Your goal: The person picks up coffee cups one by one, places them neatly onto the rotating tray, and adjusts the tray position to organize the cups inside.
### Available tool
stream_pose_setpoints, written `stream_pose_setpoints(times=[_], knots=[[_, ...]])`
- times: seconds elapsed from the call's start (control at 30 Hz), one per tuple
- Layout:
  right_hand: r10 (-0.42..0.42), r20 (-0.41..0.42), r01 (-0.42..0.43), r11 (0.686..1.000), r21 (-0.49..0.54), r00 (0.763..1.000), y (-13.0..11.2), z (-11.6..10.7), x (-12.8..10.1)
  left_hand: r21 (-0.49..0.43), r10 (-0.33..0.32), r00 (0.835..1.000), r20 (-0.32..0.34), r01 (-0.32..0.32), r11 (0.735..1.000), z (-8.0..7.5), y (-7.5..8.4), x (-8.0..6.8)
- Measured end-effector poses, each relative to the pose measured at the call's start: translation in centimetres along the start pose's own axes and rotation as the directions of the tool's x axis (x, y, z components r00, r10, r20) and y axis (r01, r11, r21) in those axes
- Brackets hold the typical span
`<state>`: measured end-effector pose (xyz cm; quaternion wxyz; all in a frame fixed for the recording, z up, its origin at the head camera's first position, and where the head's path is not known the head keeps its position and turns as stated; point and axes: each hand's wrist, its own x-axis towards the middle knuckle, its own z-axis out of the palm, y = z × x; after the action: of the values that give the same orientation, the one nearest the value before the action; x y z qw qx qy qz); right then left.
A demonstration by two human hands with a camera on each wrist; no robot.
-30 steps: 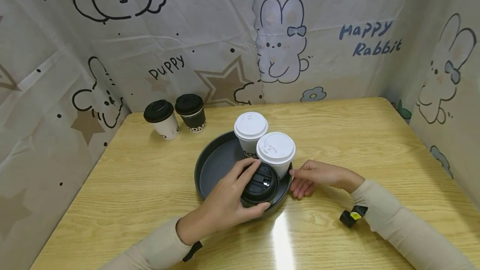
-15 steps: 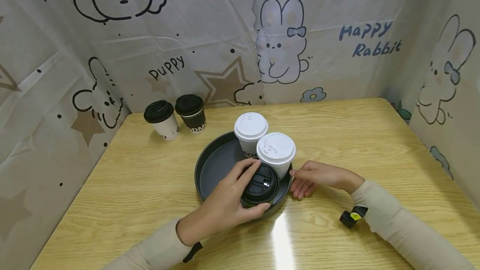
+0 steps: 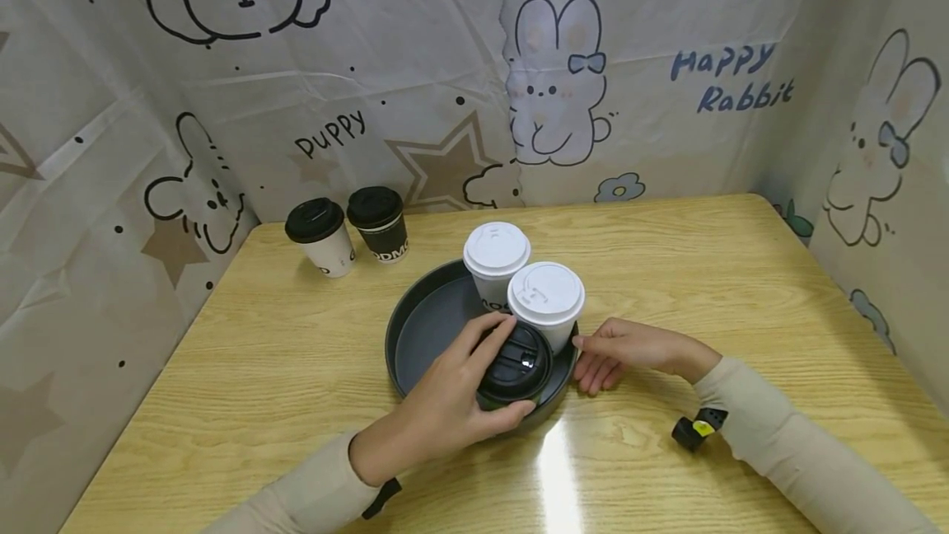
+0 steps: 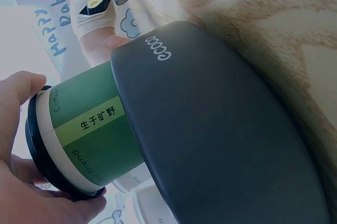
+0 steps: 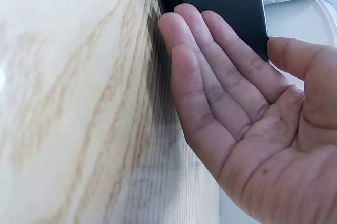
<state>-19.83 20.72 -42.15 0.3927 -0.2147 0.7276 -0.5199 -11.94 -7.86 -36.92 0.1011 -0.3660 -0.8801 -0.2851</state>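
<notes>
In the head view a round dark grey tray (image 3: 426,336) lies on the wooden table. My left hand (image 3: 445,402) grips a green paper coffee cup (image 4: 97,124) by its black lid (image 3: 516,365), thumb on one side and fingers on the other. The cup stands upright inside the tray at the near right. Behind it in the tray are two coffee cups with white lids, a nearer cup (image 3: 546,303) and a farther cup (image 3: 495,262). My right hand (image 5: 237,92) rests its fairly straight fingers against the tray's outer right wall, with the thumb at the rim.
Toward the table's back left stand two more coffee cups with black lids, one white (image 3: 329,254) and one black (image 3: 385,239). Printed cloth walls (image 3: 445,48) rise behind and at both sides of the table (image 3: 704,270).
</notes>
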Motion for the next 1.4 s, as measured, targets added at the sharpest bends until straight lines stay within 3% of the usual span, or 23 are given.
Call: stream_pose_setpoints(times=[0.27,0.43,0.53,0.63,0.73,0.87,1.03,1.23,1.4], knots=[[-0.019,0.001,0.019,1.0,0.004,1.0,0.1,0.1,-0.2,0.014,-0.057,0.998,0.034,0.056,0.998,-0.8,-0.6,-0.5],[-0.029,0.003,0.029,1.0,0.011,1.0,0.2,0.6,-0.2,0.053,-0.082,0.997,0.013,0.081,0.995,-2.1,-2.3,-1.2],[-0.03,0.008,0.03,0.999,0.018,1.0,0.2,1.0,-0.3,0.084,-0.133,0.991,0.003,0.132,0.988,-3.1,-3.5,-1.8],[-0.031,0.013,0.031,0.999,0.015,0.999,0.1,1.4,-0.4,0.093,-0.224,0.974,0.022,0.221,0.971,-3.9,-5.2,-2.3],[-0.037,0.024,0.037,0.999,0.014,0.999,-0.1,1.9,-0.5,0.069,-0.311,0.947,0.078,0.306,0.949,-4.5,-7.6,-2.7],[-0.051,0.037,0.051,0.999,0.004,0.998,-0.4,2.7,-0.6,0.033,-0.36,0.919,0.159,0.36,0.933,-4.9,-10.8,-3.2],[-0.061,0.063,0.062,0.998,-0.01,0.996,-0.8,3.5,-0.7,0.034,-0.348,0.911,0.22,0.349,0.936,-4.7,-12.8,-4.1],[-0.065,0.08,0.066,0.998,-0.005,0.995,-0.5,3.7,-0.5,0.085,-0.339,0.905,0.258,0.328,0.941,-4.1,-13.5,-4.8],[-0.072,0.088,0.073,0.997,-0.01,0.994,-0.5,3.5,-0.5,0.161,-0.311,0.919,0.243,0.278,0.947,-3.9,-13.2,-5.1]])
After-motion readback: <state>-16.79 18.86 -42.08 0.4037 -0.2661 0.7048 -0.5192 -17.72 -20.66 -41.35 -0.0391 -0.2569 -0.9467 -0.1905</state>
